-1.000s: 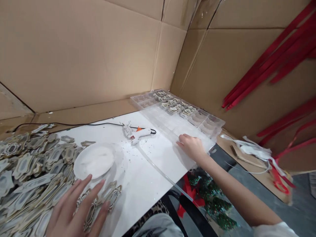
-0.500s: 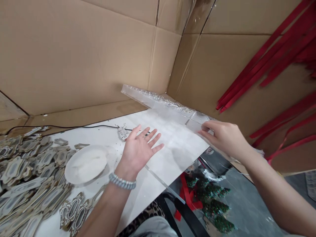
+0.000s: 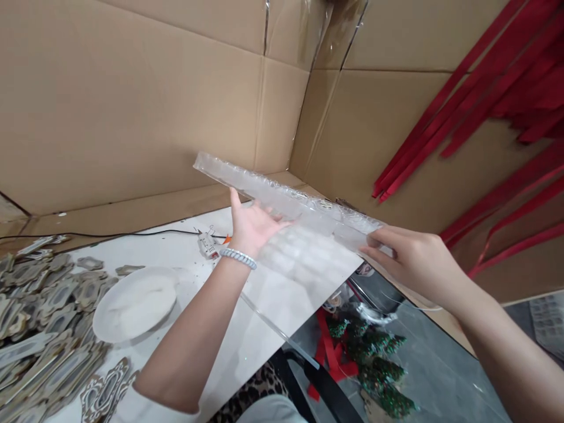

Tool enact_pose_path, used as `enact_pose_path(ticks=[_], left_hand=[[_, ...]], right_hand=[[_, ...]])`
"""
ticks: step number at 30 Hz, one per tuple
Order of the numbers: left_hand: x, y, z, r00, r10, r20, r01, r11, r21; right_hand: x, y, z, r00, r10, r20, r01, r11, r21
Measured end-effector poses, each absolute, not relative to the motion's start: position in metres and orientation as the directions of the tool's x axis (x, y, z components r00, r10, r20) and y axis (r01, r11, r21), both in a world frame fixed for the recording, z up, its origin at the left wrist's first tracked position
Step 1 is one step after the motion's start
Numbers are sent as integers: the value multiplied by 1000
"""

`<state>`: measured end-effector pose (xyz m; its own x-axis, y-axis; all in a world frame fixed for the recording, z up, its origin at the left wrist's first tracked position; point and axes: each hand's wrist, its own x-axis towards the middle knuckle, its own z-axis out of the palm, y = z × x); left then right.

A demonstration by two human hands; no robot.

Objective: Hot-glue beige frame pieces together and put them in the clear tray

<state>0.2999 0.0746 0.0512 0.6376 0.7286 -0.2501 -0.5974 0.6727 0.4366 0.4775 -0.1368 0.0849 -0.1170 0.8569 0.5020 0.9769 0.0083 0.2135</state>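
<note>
A clear plastic tray with rows of compartments is held up at a slant above the white tabletop. My right hand pinches its near right end between thumb and fingers. My left hand, palm up with fingers spread, is beneath the tray; its fingertips show blurred through the plastic, and I cannot tell if they bear its weight. Small pale pieces show in some compartments. On the left wrist is a grey coiled band.
A white dish stands at left beside a heap of ornate frame-shaped pieces. A small white device lies near a black cord. Cardboard walls enclose the back; red ribbons hang right. Green tinsel trees are below.
My left hand has moved forward and up, from over the tabletop to beneath the tray. My right hand keeps its pinch on the tray. The view has shifted slightly.
</note>
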Motion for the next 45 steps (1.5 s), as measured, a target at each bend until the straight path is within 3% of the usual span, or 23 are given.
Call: enact_pose_path(ticks=[6,15,22,32,37,45], left_hand=[[308,69,51,618,769,-163,-619,605,501],[301,62,53,507,845,-171,-682,514,520],[285,52,50,453,891,-24,-761,400,511],[290,40,71,408,910,80,-801,314,509],[299,37,70,342,940,8,-801,287,525],[313,39,56,247,965,-93,-783,255,567]], right_hand=[[467,-141,89,-209,855,474,950,62,307],[452,-142,106,-330,848,413,898,147,415],[446,-144,119,-394,841,370,872,216,439],[455,-151,115,-381,798,467,827,68,558],[458,-134,103,-375,731,570,839,7,544],[444,-87,69,-374,715,591,904,140,403]])
